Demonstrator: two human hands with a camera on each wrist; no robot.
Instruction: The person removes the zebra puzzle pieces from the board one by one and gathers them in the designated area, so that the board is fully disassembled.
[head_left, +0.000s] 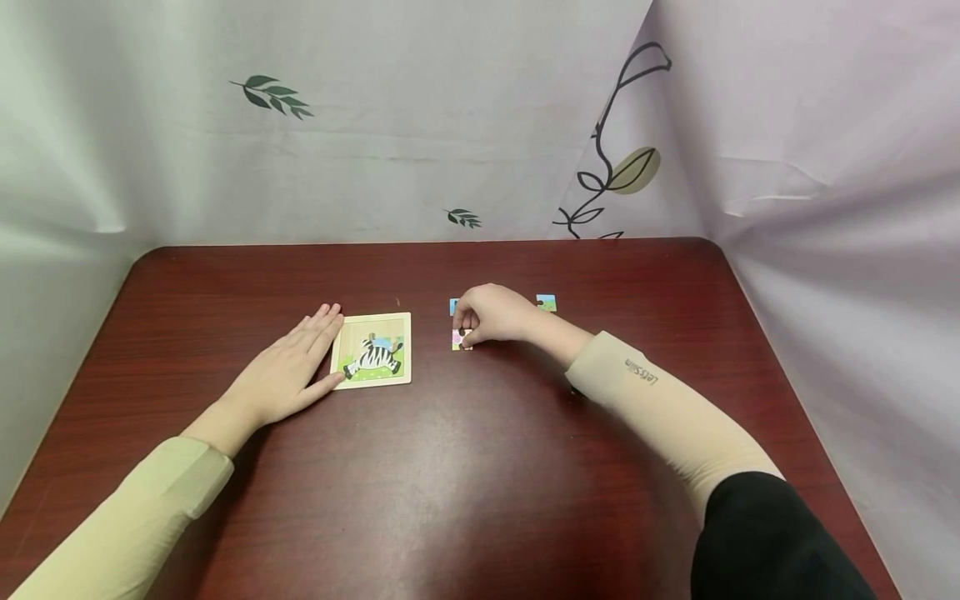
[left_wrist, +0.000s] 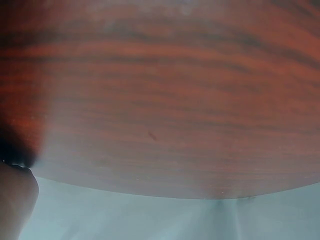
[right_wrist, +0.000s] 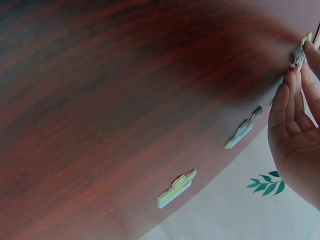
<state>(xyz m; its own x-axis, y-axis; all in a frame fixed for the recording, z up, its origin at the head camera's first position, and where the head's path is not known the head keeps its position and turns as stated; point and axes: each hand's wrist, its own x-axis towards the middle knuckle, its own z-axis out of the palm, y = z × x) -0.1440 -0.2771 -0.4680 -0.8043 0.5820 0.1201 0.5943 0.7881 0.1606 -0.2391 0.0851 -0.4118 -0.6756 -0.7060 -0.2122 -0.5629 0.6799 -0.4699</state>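
A square wooden puzzle tray (head_left: 410,350) lies left of the table's middle, with a striped zebra picture (head_left: 375,358) partly filling it. My left hand (head_left: 281,379) is flat, fingers straight and thumb spread, touching the tray's left edge; the left wrist view catches only a bit of skin at its lower left. Right of the tray, my right hand (head_left: 495,315) pinches a pink-patterned puzzle piece (head_left: 458,340) between thumb and fingers, low over the table. The right wrist view shows this piece edge-on at the fingertips, its picture hard to make out.
Two other puzzle pieces lie near the back of the table (head_left: 450,467): a blue one (head_left: 453,307) partly behind my right hand, and a blue-green one (head_left: 546,302) farther right. Light curtains (head_left: 375,125) with leaf prints hang behind the table and along both sides.
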